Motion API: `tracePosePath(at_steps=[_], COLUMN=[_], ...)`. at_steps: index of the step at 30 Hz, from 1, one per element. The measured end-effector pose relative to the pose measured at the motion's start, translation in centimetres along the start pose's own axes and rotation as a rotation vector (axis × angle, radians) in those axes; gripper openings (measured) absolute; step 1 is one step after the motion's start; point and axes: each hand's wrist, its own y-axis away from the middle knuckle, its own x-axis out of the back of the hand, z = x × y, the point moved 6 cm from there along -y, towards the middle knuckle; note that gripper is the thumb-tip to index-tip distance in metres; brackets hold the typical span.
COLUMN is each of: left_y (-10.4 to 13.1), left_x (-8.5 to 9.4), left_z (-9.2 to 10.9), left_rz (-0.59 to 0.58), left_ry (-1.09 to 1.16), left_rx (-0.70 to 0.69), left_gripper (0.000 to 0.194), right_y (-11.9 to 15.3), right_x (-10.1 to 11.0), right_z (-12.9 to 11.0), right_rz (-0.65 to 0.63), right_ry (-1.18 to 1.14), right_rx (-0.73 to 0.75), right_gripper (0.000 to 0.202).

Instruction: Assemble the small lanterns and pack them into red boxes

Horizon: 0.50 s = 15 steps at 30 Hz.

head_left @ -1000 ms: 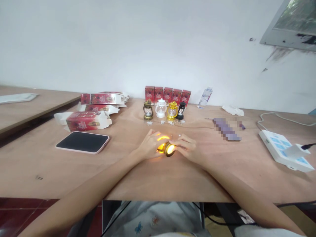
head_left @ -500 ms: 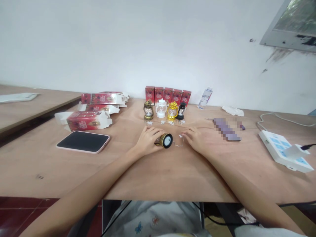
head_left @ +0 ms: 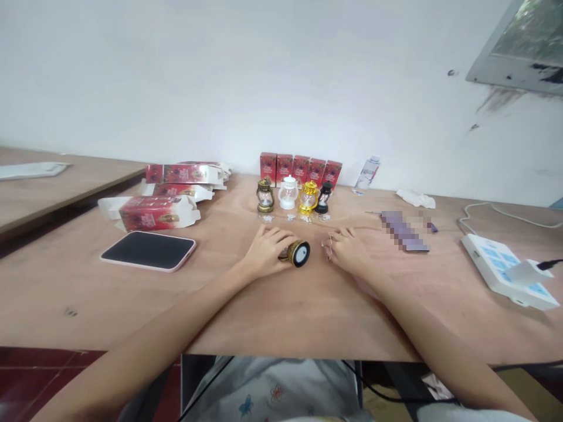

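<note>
My left hand (head_left: 269, 252) is wrapped round a small bronze-coloured lantern (head_left: 299, 254). The lantern lies tipped on its side, its round black-rimmed base with a white centre facing right and towards me; the fingers cover much of its body. Just right of it, my right hand (head_left: 349, 251) has its fingers curled at a thin bent wire handle (head_left: 328, 246), which shows at the fingertips. Behind the hands stand a bronze lantern (head_left: 265, 196), a white lantern (head_left: 288, 193), a gold lantern (head_left: 308, 198) and a black lantern (head_left: 324, 197), all upright, with small pale pieces in front.
Several red boxes (head_left: 284, 169) stand against the wall. Opened red cartons (head_left: 152, 212) lie at the left behind a phone (head_left: 148, 251). To the right are a clear bottle (head_left: 366, 174), a crumpled tissue (head_left: 416, 198), a blurred purple item (head_left: 404, 231) and a white power strip (head_left: 505, 269).
The wire handle lay on the table between the hands; now it is at my right fingertips, moved slightly right and turned. My left hand and its lantern have barely shifted.
</note>
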Motion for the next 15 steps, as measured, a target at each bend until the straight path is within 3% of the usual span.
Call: tracePosePath(at_steps=[11, 15], left_y=[0.00, -0.01], left_x=[0.02, 0.06], left_z=[-0.01, 0.05], left_rz=[-0.023, -0.015], left_ry=[0.004, 0.008], left_rx=[0.009, 0.003], left_gripper=[0.039, 0.038], right_y=[-0.20, -0.11], right_x=[0.00, 0.21], right_z=[0.09, 0.16], right_rz=[0.035, -0.008], right_ry=[0.012, 0.006], right_rx=[0.005, -0.004], right_gripper=[0.023, 0.024])
